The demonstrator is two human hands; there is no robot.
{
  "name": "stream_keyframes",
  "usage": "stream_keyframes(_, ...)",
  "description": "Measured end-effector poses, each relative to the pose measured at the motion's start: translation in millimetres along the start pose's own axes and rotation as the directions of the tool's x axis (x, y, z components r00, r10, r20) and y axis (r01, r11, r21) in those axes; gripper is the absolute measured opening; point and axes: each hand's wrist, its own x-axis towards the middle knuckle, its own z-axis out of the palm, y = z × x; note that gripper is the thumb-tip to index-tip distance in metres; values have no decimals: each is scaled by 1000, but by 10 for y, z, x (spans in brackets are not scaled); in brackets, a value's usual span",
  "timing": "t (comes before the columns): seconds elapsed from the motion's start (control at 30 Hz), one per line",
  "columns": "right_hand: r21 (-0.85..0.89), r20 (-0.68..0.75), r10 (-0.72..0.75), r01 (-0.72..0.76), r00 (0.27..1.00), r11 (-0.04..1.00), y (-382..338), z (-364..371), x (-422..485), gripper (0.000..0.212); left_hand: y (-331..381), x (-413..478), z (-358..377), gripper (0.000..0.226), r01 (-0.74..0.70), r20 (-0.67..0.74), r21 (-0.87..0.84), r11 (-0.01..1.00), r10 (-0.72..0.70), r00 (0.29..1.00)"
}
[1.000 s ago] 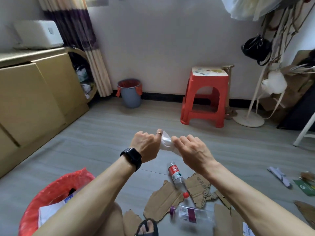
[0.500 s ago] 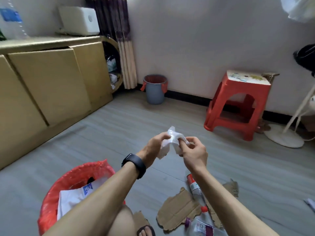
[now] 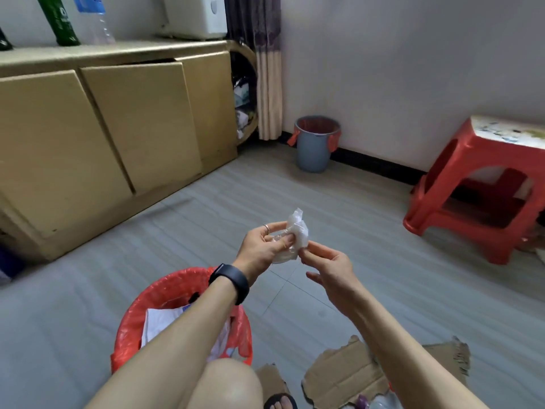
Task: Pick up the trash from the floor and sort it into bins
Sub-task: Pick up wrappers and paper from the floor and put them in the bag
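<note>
A long tan wooden cabinet [image 3: 132,128] lines the left of a softly lit room with a pale grey plank floor [image 3: 147,276], a plain white wall [image 3: 398,69] edged by black skirting [image 3: 380,169], a purple-and-cream fabric curtain [image 3: 267,84] and a red plastic stool [image 3: 483,202] at right.

no legible text, bottle label [image 3: 88,2] blurred

The wrapper [image 3: 295,238] is thin clear plastic, crumpled and shiny; the bin liner [image 3: 165,293] is glossy red film; the cardboard [image 3: 345,376] is matt brown with rough torn edges; the stool [image 3: 424,202] is smooth red plastic; the floor [image 3: 413,290] is matt grey, wood-grained.
</note>
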Motion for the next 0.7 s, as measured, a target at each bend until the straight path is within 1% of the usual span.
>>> stream_keyframes(0.07, -155, 38, -28, 34, 999, 987, 78, 129, 40, 19, -142, -37, -300, 37, -7, -97, 96, 995, 16, 995)
stream_keyframes(0.1, -269, 72, -41, 59, 997, 961, 166, 204, 76, 21, -244, -70, -507, 38, 9, -183, 190, 982, 26, 983)
stream_keyframes(0.13, -391, 101, -46, 82, 994, 917, 289, 298, 131, 25, -357, -110, -750, 40, 51, -272, 291, 955, 32, 962)
stream_keyframes(0.17, -515, 118, -50, 105, 992, 851, 411, 372, 162, 30, -446, -170, -953, 44, 100, -339, 364, 926, 32, 940)
stream_keyframes(0.23, -692, 180, -44, 158, 983, 705, 701, 571, 250, 43, -656, -286, -1366, 54, 212, -422, 506, 836, 25, 906)
stream_keyframes(0.27, -747, 218, -43, 195, 975, 636, 836, 649, 275, 50, -750, -352, -1497, 56, 248, -419, 610, 752, 41, 907)
stream_keyframes(0.33, -809, 315, -28, 284, 949, 516, 1089, 836, 315, 62, -1006, -443, -1709, 55, 293, -368, 815, 500, 55, 928)
stream_keyframes(0.37, -822, 350, -15, 315, 937, 474, 1190, 904, 306, 67, -1113, -496, -1729, 54, 313, -347, 868, 386, 20, 938)
stream_keyframes(0.4, -826, 374, 11, 328, 927, 458, 1304, 978, 300, 73, -1258, -540, -1758, 54, 343, -347, 896, 281, -37, 937)
stream_keyframes(0.43, -825, 384, 38, 324, 923, 464, 1438, 1046, 294, 78, -1397, -573, -1769, 55, 358, -347, 915, 186, -86, 934)
stream_keyframes(0.47, -825, 374, 67, 299, 925, 479, 1548, 1101, 269, 82, -1542, -603, -1760, 57, 364, -348, 923, 120, -138, 927)
stream_keyframes(0.5, -821, 350, 94, 257, 932, 509, 1656, 1151, 245, 82, -1670, -619, -1736, 61, 373, -350, 923, 94, -193, 916)
stream_keyframes(0.53, -801, 325, 110, 212, 939, 559, 1729, 1183, 209, 79, -1775, -635, -1704, 66, 399, -368, 912, 94, -244, 897)
stream_keyframes(0.57, -770, 309, 109, 181, 945, 611, 1795, 1205, 194, 77, -1883, -636, -1675, 75, 426, -387, 901, 83, -291, 875)
stream_keyframes(0.6, -747, 301, 103, 167, 948, 643, 1814, 1214, 191, 75, -1965, -616, -1662, 85, 433, -399, 900, 45, -314, 861)
stream_keyframes(0.67, -746, 298, 110, 159, 948, 647, 1814, 1222, 177, 72, -2065, -587, -1687, 105, 406, -400, 912, -63, -361, 842)
stream_keyframes(0.7, -751, 297, 116, 156, 948, 641, 1805, 1221, 172, 71, -2086, -580, -1712, 109, 379, -392, 919, -112, -386, 835)
